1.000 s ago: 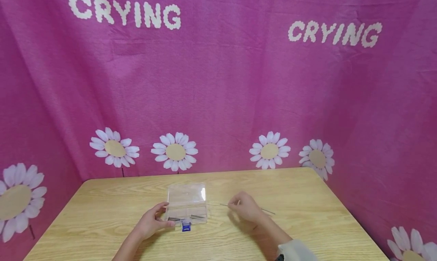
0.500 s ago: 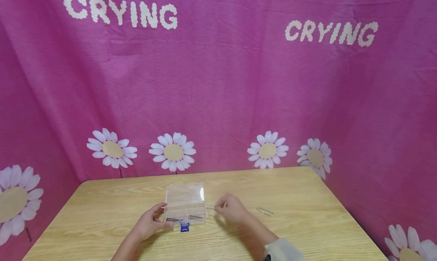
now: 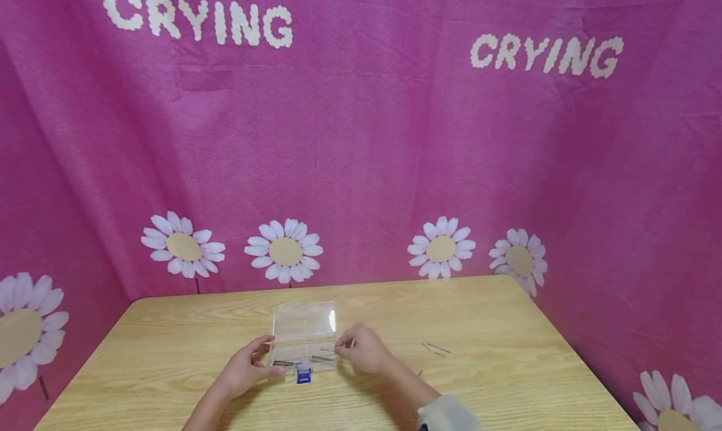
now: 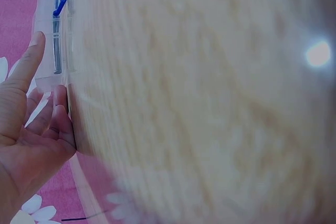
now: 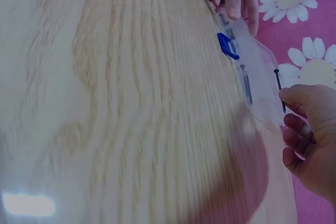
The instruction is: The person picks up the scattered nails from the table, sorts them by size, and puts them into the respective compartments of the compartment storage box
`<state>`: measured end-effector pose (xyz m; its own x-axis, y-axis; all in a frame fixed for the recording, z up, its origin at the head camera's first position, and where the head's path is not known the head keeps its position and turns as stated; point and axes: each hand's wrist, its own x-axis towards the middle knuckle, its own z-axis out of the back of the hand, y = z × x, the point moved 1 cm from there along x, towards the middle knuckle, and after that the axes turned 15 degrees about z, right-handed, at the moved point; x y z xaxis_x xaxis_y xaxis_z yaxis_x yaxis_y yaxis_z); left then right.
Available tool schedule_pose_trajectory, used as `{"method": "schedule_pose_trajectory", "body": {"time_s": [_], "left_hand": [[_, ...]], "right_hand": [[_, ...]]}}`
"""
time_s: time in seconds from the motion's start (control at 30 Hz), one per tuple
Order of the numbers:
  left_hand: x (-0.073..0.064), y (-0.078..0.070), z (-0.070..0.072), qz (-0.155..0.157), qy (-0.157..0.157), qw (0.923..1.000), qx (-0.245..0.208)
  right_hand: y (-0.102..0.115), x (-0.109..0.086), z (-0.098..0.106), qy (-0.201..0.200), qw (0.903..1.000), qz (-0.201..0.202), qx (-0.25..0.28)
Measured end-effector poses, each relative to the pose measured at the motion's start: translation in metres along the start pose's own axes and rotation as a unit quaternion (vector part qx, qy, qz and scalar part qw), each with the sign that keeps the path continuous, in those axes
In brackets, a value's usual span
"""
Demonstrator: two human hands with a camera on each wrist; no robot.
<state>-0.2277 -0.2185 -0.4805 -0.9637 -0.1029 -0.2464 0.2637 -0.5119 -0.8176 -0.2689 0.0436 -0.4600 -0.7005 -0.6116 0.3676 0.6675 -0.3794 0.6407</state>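
A clear plastic box [image 3: 304, 340] with a blue latch [image 3: 304, 375] stands on the table, its lid raised at the back. Dark nails lie in its front left and front right compartments. My left hand [image 3: 247, 368] grips the box's left end, thumb at the front corner and index finger toward the back. At the right end, my right hand [image 3: 363, 349] pinches a single nail [image 5: 280, 85] between thumb and fingertips. That nail points in over the right side of the box, above the nails [image 5: 247, 85] lying there.
Several loose nails [image 3: 437, 349] lie on the wooden table [image 3: 507, 368] to the right of the right hand. Another small dark piece [image 3: 420, 373] shows beside the right forearm. A pink curtain [image 3: 361, 168] with daisies hangs behind and around the table.
My right hand has moved left from near the loose nails to the box's right side, carrying the nail over it. The left hand keeps its hold on the box.
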Motion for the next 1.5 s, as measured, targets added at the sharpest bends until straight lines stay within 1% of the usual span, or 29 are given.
{"method": "schedule_pose_trajectory", "body": {"time_s": [0.07, 0.2, 0.43, 0.6, 0.73, 0.87, 0.97, 1.07, 1.3, 1.43, 1.5], "left_hand": [[0.0, 0.0, 0.0, -0.003, 0.0, 1.0, 0.005], [-0.001, -0.002, 0.0, 0.006, -0.005, 1.0, 0.004], [-0.003, -0.004, 0.001, 0.006, 0.006, 0.9999, 0.009], [-0.002, -0.004, 0.002, 0.008, 0.007, 0.9999, 0.011], [-0.002, -0.004, 0.002, 0.008, 0.01, 0.9999, 0.004], [-0.002, -0.004, 0.002, 0.007, 0.011, 0.9999, 0.003], [-0.002, -0.004, 0.002, 0.007, 0.012, 0.9999, 0.004], [-0.002, -0.004, 0.002, 0.009, 0.012, 0.9999, 0.007], [-0.002, -0.003, 0.001, 0.009, 0.01, 0.9999, 0.005], [-0.002, -0.003, 0.002, 0.01, 0.008, 0.9999, 0.006], [-0.002, -0.003, 0.002, 0.01, 0.007, 0.9999, 0.008]], "right_hand": [[0.002, 0.001, -0.004, -0.001, 1.0, -0.001, 0.009], [0.004, 0.003, -0.01, -0.004, 0.9998, 0.003, 0.02], [0.003, 0.005, -0.017, -0.014, 0.9998, 0.003, -0.011], [0.003, 0.006, -0.019, -0.019, 0.9998, -0.003, -0.004], [0.002, 0.006, -0.017, -0.018, 0.9998, -0.005, -0.003], [-0.001, 0.004, -0.009, -0.022, 0.9997, 0.003, -0.01], [-0.003, 0.0, -0.001, -0.024, 0.9996, -0.002, -0.013], [-0.007, -0.006, 0.008, -0.025, 0.9995, -0.016, -0.01], [-0.02, -0.026, 0.03, -0.038, 0.9992, -0.016, -0.004], [-0.028, -0.036, 0.046, -0.035, 0.9983, -0.042, -0.018], [-0.031, -0.041, 0.054, -0.037, 0.9977, -0.049, -0.029]]}}
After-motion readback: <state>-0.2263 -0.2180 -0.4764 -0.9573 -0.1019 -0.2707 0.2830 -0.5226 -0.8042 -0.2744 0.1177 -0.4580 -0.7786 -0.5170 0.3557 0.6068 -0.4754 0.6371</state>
